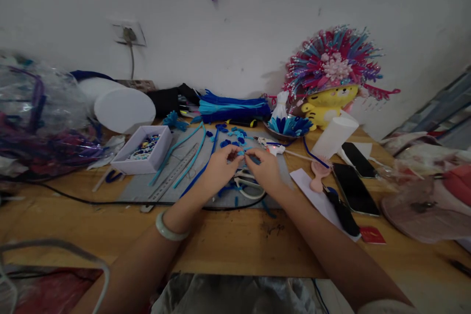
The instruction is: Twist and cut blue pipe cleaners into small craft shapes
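Observation:
My left hand point(220, 166) and my right hand point(265, 169) meet over a grey cutting mat point(147, 186) on the wooden table. Both pinch a small light-blue pipe cleaner piece point(243, 153) between their fingertips. White-handled scissors point(250, 187) lie on the mat just under my right hand. Small blue pipe cleaner shapes point(231, 137) are scattered beyond my fingers. Long blue pipe cleaners point(184, 154) and a metal ruler point(172, 176) lie on the mat to the left. A pale bangle point(167, 230) sits on my left wrist.
A white box of beads point(142, 149) stands left of the mat, beside a white round foam block point(125, 108) and plastic bags point(37, 117). A bundle of blue pipe cleaners point(233, 108), a glue gun point(274, 147), a yellow plush under a colourful headdress point(331, 73), a white cup point(334, 135) and two phones point(355, 186) lie behind and right.

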Motion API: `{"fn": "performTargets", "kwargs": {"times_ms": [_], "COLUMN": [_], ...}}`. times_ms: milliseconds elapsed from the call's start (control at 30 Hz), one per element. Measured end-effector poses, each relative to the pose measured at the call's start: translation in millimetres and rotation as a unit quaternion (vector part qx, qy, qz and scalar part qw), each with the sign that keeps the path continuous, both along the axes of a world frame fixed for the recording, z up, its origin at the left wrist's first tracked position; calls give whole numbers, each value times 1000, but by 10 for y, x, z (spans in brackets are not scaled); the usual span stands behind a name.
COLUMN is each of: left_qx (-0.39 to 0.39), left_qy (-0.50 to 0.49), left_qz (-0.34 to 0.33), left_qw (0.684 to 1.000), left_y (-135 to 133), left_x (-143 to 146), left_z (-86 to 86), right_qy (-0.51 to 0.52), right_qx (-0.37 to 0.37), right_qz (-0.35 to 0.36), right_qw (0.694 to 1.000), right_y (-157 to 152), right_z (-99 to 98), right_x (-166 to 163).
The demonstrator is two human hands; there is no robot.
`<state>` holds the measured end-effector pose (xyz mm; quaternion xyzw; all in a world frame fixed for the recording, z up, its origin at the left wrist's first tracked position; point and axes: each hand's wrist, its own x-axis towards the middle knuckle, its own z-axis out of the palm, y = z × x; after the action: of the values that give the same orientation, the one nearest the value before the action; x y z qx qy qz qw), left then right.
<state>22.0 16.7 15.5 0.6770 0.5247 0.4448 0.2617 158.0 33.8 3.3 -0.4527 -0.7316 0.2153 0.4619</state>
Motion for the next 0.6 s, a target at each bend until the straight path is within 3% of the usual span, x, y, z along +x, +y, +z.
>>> {"fn": "performTargets", "kwargs": {"times_ms": [133, 333, 500, 600], "left_qx": [-38, -90, -23, 43], "left_qy": [-90, -202, -74, 36], "left_qz": [-23, -23, 5, -30], "left_qw": [995, 975, 997, 998], "left_y": [7, 7, 3, 29], "left_x": [16, 36, 8, -30], "left_z": [-13, -22, -3, -3], "right_qy": [-94, -155, -145, -138], "right_qx": [99, 155, 113, 63], "right_qz": [-2, -7, 5, 10], "right_qw": [991, 976, 983, 988], "right_y": [-12, -25, 16, 73], "right_z": [-24, -58, -49, -25], "right_x": [39, 72, 68, 74]}}
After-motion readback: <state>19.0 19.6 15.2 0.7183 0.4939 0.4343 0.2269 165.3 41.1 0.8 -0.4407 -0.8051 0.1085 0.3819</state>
